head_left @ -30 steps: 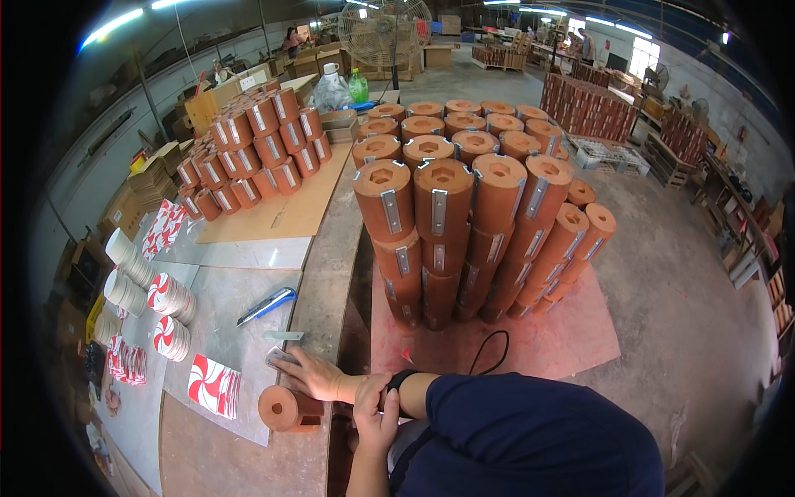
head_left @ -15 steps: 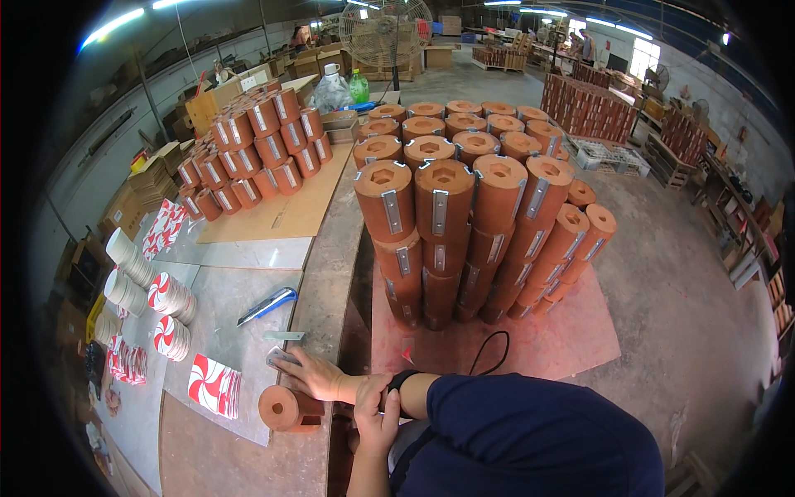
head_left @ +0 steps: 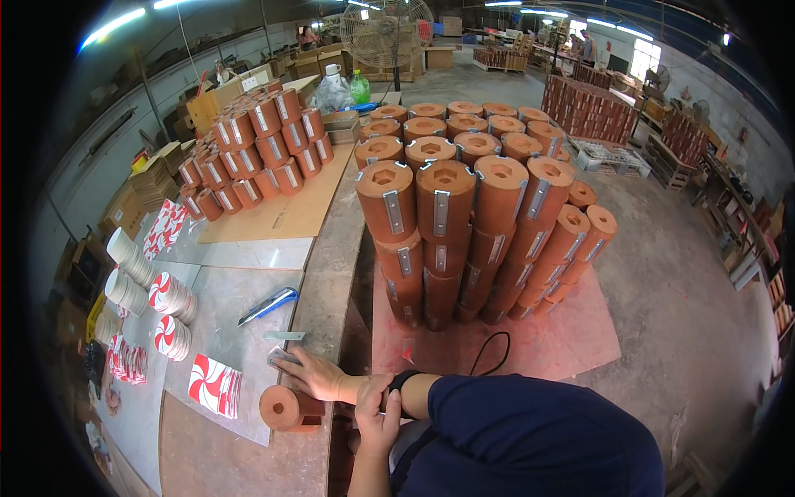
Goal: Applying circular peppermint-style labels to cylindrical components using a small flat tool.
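Note:
My right hand (head_left: 312,374) lies on the workbench edge, fingers stretched out and apart. Under or beside its fingertips is a small grey metal piece (head_left: 281,354); the fingers partly cover it. My left hand (head_left: 378,414) comes up from below, closed around my right forearm beside a black wristband (head_left: 402,380). Close to the right hand, a brown cylinder (head_left: 281,407) with a round hole lies on the bench. A flat grey-green strip (head_left: 284,335) and a blue utility knife (head_left: 269,305) rest just beyond the fingers.
Red-and-white swirl cards (head_left: 214,386) and stacks of round discs (head_left: 171,338) stand on the left. Brown cylinders with metal strips are piled on a board (head_left: 265,219) and in a tall stack (head_left: 443,211) at right. A fan (head_left: 385,33) stands behind.
The view has shifted very slightly. Both hands keep their places, and nothing was picked up or let go.

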Demonstrator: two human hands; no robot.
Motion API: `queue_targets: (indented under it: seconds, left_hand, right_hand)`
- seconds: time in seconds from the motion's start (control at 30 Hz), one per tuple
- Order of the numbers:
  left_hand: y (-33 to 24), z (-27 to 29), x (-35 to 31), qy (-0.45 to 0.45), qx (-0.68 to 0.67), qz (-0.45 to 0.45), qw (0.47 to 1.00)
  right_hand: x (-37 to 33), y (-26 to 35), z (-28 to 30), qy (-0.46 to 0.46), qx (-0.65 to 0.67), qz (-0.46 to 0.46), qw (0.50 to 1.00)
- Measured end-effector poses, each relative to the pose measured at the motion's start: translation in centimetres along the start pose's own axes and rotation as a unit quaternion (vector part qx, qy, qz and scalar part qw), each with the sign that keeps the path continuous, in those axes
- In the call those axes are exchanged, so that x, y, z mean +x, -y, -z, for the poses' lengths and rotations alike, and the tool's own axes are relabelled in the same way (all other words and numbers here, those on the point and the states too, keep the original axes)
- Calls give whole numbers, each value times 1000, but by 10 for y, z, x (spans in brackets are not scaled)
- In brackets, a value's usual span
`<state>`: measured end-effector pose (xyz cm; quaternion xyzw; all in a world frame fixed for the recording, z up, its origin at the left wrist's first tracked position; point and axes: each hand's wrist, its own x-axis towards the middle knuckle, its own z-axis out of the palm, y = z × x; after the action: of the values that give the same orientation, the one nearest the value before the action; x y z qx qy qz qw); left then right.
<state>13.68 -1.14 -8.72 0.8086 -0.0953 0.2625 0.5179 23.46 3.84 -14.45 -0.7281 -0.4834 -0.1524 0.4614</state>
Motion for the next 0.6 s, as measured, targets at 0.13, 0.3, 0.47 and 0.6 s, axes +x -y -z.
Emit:
queue_targets:
  seconds: [0.13,0.3,0.47,0.6]
  left_hand:
    - [0,0,0,0,3,-5,1000]
    - [0,0,-1,0,7,-5,1000]
    - [1,0,-2,-4,-4,9,1000]
    - [-1,1,0,2,6,-1,1000]
  right_hand:
    - [0,0,0,2,1,-1,1000]
    - [0,-1,0,-8,1,4,1000]
    - [0,-1,-2,-3,2,0,1000]
    - [0,-1,-1,-12,-5,6,1000]
